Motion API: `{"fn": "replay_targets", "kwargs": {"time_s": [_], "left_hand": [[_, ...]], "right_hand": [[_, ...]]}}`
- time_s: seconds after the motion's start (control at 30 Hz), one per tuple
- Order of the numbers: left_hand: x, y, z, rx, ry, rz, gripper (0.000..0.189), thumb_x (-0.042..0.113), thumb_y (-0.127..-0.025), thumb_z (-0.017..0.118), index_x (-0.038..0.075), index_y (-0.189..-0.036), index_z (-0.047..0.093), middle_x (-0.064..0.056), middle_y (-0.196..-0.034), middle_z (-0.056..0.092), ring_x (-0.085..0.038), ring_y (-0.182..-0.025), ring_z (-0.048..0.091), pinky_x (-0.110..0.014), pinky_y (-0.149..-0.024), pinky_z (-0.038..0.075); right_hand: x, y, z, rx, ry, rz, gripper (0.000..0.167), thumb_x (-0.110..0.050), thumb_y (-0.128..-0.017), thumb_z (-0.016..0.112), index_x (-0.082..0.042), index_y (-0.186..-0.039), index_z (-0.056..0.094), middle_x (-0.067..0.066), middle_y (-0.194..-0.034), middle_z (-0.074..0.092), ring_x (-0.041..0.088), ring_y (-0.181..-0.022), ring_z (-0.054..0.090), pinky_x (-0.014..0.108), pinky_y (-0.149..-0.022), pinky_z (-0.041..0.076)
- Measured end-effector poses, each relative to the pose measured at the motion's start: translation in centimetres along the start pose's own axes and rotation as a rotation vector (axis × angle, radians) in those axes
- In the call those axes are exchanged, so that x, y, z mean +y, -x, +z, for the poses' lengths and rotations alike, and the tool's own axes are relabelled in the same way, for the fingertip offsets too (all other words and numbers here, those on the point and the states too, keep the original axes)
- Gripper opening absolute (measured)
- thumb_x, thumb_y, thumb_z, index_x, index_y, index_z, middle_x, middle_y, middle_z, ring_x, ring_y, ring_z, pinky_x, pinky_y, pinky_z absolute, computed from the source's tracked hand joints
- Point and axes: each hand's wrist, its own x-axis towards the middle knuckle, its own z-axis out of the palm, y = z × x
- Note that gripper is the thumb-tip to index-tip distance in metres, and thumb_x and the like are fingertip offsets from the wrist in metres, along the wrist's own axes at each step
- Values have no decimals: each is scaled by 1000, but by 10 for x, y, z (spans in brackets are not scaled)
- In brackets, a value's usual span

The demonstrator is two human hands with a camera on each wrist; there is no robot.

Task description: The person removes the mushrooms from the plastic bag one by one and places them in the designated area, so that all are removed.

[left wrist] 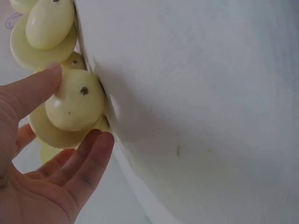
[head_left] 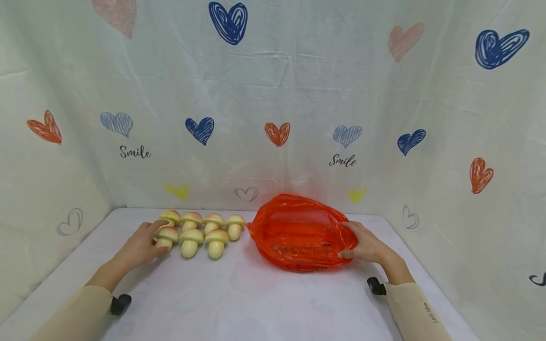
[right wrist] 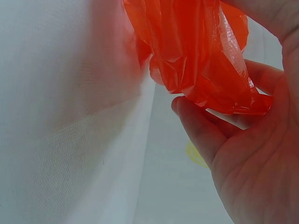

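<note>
My left hand is at the left end of a group of pale yellow mushrooms. Its thumb and fingers curve round the front-left mushroom, which has a pinkish tinge on its cap. In the left wrist view, the thumb overlaps that mushroom's rounded stem and the fingertips are at the cap's edge. A red plastic bag stands with its wide mouth facing me. My right hand grips the bag's right side, with thin red film between thumb and fingers in the right wrist view.
Several more mushrooms, such as one at the front and one at the back right, stand in two rows left of the bag. Under them is a white-covered table. A white curtain with printed hearts hangs behind and at both sides.
</note>
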Motion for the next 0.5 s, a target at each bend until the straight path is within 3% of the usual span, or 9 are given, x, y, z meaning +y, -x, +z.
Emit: {"fn": "replay_targets", "kwargs": {"time_s": [0.13,0.5], "left_hand": [[-1,1,-2,-6,16,8,72,23,-76,80,-3,-132,43,-30,-105,47,-28,-78,55,-46,-65,47],[-4,15,-10,-3,24,11,77,28,-75,82,-4,-132,42,-33,-109,45,-31,-78,60,-43,-62,49]], "right_hand": [[1,2,1,3,-4,5,93,-41,-65,84,-17,-143,39,12,-147,32,36,-128,36,56,-88,48],[-4,1,-1,20,10,-39,91,-44,-67,83,-17,-143,40,11,-149,29,38,-130,34,60,-90,45]]}}
